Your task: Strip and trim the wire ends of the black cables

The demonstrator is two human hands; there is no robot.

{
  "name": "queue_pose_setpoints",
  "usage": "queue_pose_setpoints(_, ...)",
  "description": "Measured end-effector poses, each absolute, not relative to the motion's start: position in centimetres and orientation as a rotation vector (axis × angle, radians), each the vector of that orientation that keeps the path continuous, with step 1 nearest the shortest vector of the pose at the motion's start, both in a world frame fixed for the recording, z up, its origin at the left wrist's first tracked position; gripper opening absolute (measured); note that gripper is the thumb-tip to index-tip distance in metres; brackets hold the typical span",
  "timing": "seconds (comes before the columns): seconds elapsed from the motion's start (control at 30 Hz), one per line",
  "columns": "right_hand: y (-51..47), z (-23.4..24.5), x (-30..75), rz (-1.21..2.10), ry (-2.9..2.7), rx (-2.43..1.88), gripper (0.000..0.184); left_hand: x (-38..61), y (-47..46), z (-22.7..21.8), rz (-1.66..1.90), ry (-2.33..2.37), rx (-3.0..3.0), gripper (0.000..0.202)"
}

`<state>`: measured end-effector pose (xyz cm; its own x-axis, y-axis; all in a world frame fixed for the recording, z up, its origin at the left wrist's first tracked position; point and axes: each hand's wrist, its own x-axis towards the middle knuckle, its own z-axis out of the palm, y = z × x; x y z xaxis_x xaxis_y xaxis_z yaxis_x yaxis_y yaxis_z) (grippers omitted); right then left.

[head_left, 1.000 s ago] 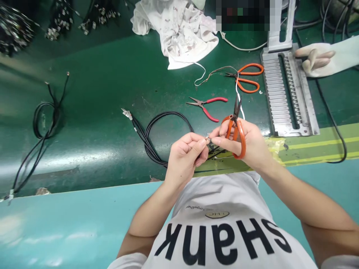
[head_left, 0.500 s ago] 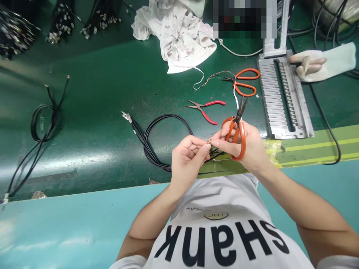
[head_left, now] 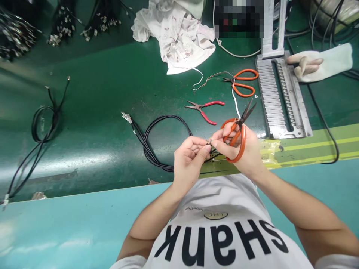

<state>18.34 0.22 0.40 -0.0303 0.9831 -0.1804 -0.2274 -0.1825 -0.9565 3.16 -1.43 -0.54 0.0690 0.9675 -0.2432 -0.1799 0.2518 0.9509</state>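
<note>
My left hand [head_left: 189,158] is closed in a pinch on a small metal terminal [head_left: 209,141] at the end of a black cable [head_left: 165,144]. My right hand [head_left: 241,149] has orange-handled scissors [head_left: 238,132] hooked over its fingers, blades pointing up and right, and its fingertips pinch the same terminal from the right. The cable loops on the green mat to the left, ending in metal connectors [head_left: 126,117].
Red-handled pliers [head_left: 206,108], a second pair of orange scissors [head_left: 241,83], a white cloth [head_left: 179,33] and a metal slotted fixture [head_left: 280,97] lie beyond my hands. Another person's gloved hand [head_left: 311,65] rests at the far right. A black cable coil [head_left: 42,123] lies at the left.
The scissors in my right hand have tilted, their blades swinging from upright toward the right. Both hands stay pinched on the terminal.
</note>
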Motion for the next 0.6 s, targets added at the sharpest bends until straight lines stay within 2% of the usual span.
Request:
queue_pose_setpoints(0.33,0.2,0.5,18.9,1.546,-0.946,-1.098,0.038,2.4,-1.5,-0.1,1.037,1.09,0.916,0.018)
queue_pose_setpoints(0.6,1.1,2.8,22.9,1.558,-1.346,-1.177,0.03,2.9,-2.2,0.3,1.106,1.216,1.389,0.005)
